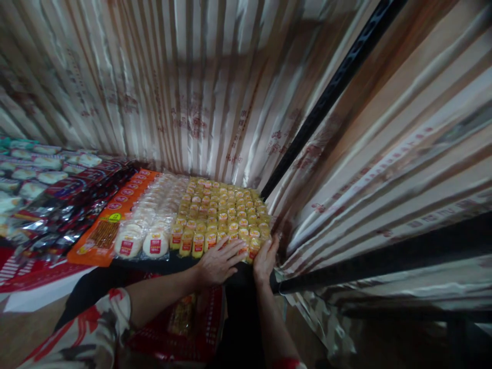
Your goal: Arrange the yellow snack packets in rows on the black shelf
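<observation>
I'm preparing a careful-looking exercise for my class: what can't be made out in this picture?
All in the head view:
- Fine label print on the yellow wrapped snacks: too small and blurred.
- Snack surfaces under the left hand: its fingers cover them.
- Part of the red bag: behind the left forearm.
- White packets at far left: cut off by the picture's edge.

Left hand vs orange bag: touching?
Apart. The head view shows the left hand well right of the orange bag, with white round packets and some yellow packets between them.
</observation>
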Tool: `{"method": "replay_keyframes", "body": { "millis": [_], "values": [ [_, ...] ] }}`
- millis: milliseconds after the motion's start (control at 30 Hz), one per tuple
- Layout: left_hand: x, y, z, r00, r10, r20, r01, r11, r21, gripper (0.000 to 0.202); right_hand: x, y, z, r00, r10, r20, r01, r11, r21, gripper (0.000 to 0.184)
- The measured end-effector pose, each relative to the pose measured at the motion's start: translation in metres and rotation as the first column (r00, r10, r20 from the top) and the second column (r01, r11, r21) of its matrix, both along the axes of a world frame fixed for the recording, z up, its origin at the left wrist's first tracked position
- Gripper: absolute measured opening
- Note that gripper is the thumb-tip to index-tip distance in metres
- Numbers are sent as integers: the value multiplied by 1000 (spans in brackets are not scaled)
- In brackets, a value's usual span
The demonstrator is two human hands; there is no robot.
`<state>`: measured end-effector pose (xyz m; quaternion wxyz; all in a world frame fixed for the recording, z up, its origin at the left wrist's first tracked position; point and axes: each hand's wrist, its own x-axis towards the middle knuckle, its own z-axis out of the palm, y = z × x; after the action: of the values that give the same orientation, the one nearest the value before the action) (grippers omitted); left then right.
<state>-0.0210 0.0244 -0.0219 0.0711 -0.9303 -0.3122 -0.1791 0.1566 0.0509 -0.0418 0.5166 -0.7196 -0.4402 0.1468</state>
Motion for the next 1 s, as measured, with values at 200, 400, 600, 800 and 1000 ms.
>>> {"method": "replay_keyframes", "body": {
  "millis": [200,400,600,800,1000],
  "values": [
    [-42,-12,4,984,177,-5,-177,983,39,48,-1,-4,3,999,-28,19,28,1000,-2,67],
    [-68,5,-10,981,184,-60,-180,982,58,48,-6,-1,5,999,2,42,0,999,-42,72],
    [-68,11,-12,985,169,-35,-168,985,49,49,-8,1,5,995,-3,101,11,997,-79,74],
    [-68,7,-7,986,163,-37,-160,984,74,50,-5,-3,4,1000,-25,16,26,998,-54,72],
    [-77,-3,-3,973,230,-2,-229,970,87,49,-5,-4,3,990,-88,112,92,995,-35,68]
  ]
}}
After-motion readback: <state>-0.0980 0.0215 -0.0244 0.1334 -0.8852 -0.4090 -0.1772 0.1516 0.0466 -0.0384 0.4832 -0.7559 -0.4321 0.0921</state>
